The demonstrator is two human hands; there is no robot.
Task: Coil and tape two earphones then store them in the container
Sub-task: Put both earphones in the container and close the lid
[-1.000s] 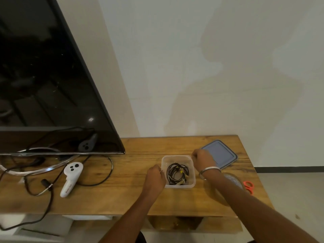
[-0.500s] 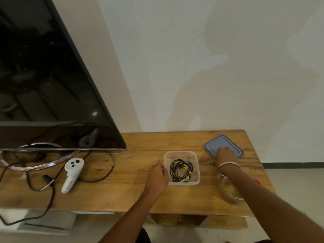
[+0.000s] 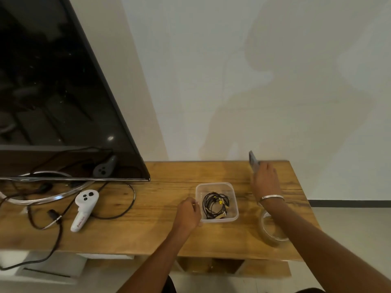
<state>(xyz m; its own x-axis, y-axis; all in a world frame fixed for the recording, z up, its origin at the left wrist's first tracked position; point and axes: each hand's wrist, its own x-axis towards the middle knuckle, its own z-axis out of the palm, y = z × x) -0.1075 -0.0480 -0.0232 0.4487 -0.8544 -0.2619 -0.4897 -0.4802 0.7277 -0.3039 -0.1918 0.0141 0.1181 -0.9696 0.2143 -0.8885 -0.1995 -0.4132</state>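
Note:
A clear plastic container [image 3: 232,187] sits on the wooden table [image 3: 160,199], with coiled black earphones [image 3: 214,204] carrying yellow tape bits inside it. My left hand [image 3: 188,212] grips the container's left rim. Behind and to the right of the container, my right hand [image 3: 264,180] holds the grey-blue lid [image 3: 252,160] tilted up on its edge above the table. A roll of clear tape [image 3: 271,231] lies near the front right edge, partly under my right forearm.
A large black TV [image 3: 53,92] stands at the left on a curved metal foot. A white controller [image 3: 84,207] and black cables [image 3: 118,208] lie in front of it. The table's right edge drops to the floor.
My right hand went from the container to the lid lying flat at the back right, and has now lifted it onto its edge. My left hand stayed on the container.

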